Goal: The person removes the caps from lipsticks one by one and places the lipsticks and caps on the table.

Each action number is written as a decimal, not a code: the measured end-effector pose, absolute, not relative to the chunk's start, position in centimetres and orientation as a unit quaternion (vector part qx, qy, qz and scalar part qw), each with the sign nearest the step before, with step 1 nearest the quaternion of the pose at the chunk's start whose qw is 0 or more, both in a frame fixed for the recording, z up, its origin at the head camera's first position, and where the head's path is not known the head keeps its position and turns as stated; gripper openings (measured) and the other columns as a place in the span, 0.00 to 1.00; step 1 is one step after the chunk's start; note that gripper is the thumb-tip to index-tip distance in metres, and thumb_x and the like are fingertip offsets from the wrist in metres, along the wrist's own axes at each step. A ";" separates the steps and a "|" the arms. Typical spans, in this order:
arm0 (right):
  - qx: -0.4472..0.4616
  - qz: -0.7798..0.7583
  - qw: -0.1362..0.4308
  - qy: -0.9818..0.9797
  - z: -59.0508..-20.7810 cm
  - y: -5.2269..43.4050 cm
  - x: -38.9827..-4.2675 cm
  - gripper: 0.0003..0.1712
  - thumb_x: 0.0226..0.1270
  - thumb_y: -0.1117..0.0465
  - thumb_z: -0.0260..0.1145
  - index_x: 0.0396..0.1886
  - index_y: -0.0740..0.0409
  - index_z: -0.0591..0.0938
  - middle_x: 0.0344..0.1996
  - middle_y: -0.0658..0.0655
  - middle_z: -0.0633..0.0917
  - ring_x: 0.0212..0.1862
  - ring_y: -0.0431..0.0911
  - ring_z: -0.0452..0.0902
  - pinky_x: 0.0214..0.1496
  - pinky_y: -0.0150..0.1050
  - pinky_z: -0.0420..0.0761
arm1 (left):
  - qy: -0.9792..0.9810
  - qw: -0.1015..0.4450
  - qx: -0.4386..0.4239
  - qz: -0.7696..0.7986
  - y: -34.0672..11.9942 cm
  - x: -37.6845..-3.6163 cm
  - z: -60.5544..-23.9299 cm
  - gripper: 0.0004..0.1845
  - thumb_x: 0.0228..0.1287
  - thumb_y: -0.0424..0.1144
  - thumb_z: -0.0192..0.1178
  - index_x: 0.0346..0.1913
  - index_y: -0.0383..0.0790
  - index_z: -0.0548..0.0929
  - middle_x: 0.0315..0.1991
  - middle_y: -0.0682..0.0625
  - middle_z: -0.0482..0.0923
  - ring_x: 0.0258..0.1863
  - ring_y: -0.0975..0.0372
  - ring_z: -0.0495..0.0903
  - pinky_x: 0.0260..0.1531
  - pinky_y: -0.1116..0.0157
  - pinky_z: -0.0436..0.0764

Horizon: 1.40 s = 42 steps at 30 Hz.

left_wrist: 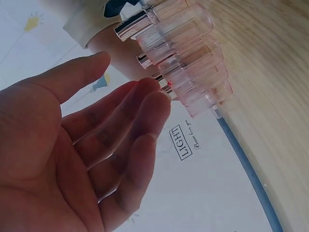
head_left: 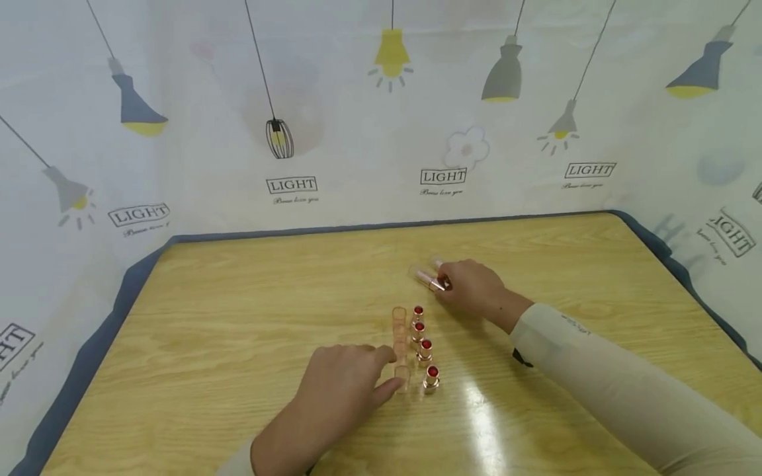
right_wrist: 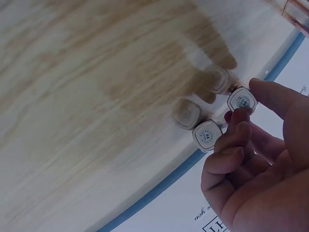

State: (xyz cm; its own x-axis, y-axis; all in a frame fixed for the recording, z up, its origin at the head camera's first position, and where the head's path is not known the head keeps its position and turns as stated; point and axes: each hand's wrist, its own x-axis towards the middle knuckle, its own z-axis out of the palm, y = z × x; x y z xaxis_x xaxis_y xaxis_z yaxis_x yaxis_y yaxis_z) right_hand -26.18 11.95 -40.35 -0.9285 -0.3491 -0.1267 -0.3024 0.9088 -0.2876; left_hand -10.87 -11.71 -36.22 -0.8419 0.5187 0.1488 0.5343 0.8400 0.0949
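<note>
Your left hand (head_left: 342, 390) sits nearest, fingers straight and relaxed, tips just touching the row of clear caps (head_left: 399, 344) standing beside four upright red lipsticks (head_left: 424, 350). Farther back and to the right, your right hand (head_left: 473, 287) pinches two capped lipsticks (head_left: 430, 277) lying flat, long axes pointing back-left. Wooden table (head_left: 238, 317) underneath.

"LIGHT" printed repeatedly on the backdrop cloth (head_left: 442, 176)
</note>
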 end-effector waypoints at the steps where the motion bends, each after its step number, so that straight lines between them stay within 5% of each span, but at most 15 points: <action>1: -0.167 -0.134 0.089 0.973 -40.4 12.0 -26.2 0.11 0.68 0.54 0.68 0.40 0.57 0.84 0.31 0.53 0.85 0.29 0.44 0.74 0.31 0.38 0.72 | -0.958 0.058 -0.273 -0.067 -11.7 -10.8 -36.1 0.15 0.59 0.57 0.70 0.42 0.53 0.88 0.19 0.61 0.80 0.16 0.72 0.73 0.14 0.71 0.65; 11: -0.179 -0.154 0.043 0.971 -40.9 12.4 -25.9 0.11 0.66 0.55 0.69 0.32 0.59 0.84 0.30 0.56 0.81 0.29 0.45 0.72 0.33 0.39 0.73 | -0.953 0.085 -0.277 -0.082 -11.1 -10.5 -35.9 0.13 0.63 0.56 0.66 0.44 0.54 0.88 0.22 0.63 0.83 0.18 0.74 0.75 0.13 0.73 0.64; 17: -0.176 -0.191 0.021 0.965 -40.1 12.6 -25.3 0.11 0.67 0.55 0.70 0.36 0.59 0.86 0.31 0.55 0.84 0.31 0.45 0.75 0.35 0.41 0.75 | -0.957 0.082 -0.262 -0.095 -11.3 -10.9 -35.3 0.14 0.66 0.56 0.64 0.45 0.52 0.88 0.23 0.62 0.83 0.18 0.74 0.73 0.14 0.74 0.63; 21: -0.184 -0.224 0.012 0.957 -39.2 12.8 -24.1 0.13 0.68 0.56 0.69 0.44 0.61 0.87 0.37 0.56 0.87 0.33 0.44 0.78 0.36 0.40 0.78 | -0.956 0.106 -0.252 -0.103 -11.3 -11.0 -35.4 0.14 0.65 0.55 0.65 0.46 0.53 0.88 0.33 0.59 0.85 0.18 0.71 0.76 0.13 0.74 0.62; 27: -0.207 -0.308 -0.029 0.928 -38.1 13.1 -20.8 0.10 0.66 0.60 0.71 0.45 0.58 0.86 0.36 0.52 0.85 0.33 0.41 0.77 0.31 0.32 0.77 | -0.956 0.131 -0.229 -0.129 -11.3 -11.0 -36.0 0.17 0.66 0.55 0.65 0.53 0.54 0.84 0.50 0.55 0.80 0.09 0.72 0.60 0.10 0.76 0.57; 34: -0.238 -0.341 -0.064 0.907 -36.8 12.8 -17.1 0.11 0.63 0.61 0.73 0.46 0.54 0.87 0.35 0.47 0.84 0.36 0.39 0.77 0.33 0.31 0.78 | -0.955 0.157 -0.191 -0.166 -11.2 -11.2 -36.2 0.31 0.65 0.57 0.65 0.69 0.56 0.70 0.62 0.51 0.71 0.25 0.73 0.80 0.12 0.77 0.60; 42: -0.283 -0.317 -0.101 0.899 -35.3 12.4 -15.0 0.14 0.61 0.61 0.75 0.47 0.51 0.87 0.37 0.44 0.83 0.38 0.39 0.76 0.34 0.30 0.79 | -0.947 0.177 -0.197 -0.180 -11.1 -11.3 -36.1 0.35 0.65 0.55 0.66 0.72 0.55 0.67 0.66 0.49 0.69 0.28 0.70 0.84 0.13 0.77 0.60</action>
